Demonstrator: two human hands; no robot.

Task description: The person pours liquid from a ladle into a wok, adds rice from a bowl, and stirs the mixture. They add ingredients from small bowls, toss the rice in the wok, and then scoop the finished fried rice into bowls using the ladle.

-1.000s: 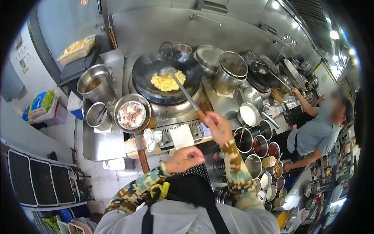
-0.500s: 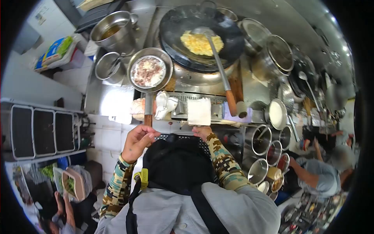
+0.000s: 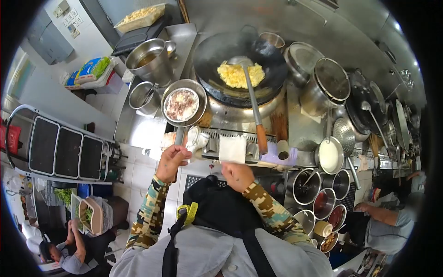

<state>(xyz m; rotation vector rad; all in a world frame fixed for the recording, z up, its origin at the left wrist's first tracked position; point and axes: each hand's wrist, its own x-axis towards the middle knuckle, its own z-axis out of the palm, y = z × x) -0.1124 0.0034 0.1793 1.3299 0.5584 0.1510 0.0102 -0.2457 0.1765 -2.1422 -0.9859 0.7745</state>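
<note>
My left hand (image 3: 173, 162) is closed at the handle of a small metal pan (image 3: 203, 107), covering the handle's lower end. A bowl of crumbly white and brown food (image 3: 181, 105) sits in that pan. My right hand (image 3: 237, 176) is curled and slightly blurred just below a folded white cloth (image 3: 232, 148); whatever its fingers hold is hidden. A black wok (image 3: 210, 55) on the burner holds yellow cooked egg (image 3: 233, 76). Resting in the wok, a ladle (image 3: 253, 99) has its wooden handle over the stove's front edge.
Metal pots (image 3: 148, 62) stand left of the wok. A bowl of white liquid (image 3: 330, 156) and several sauce containers (image 3: 306, 185) are at the right. A black-shelved cart (image 3: 44, 145) stands left. Other people (image 3: 385, 226) are at both lower sides.
My left hand has come up onto the pan's handle. My right hand has pulled back from the cloth's lower edge and curled. The whole view has shifted.
</note>
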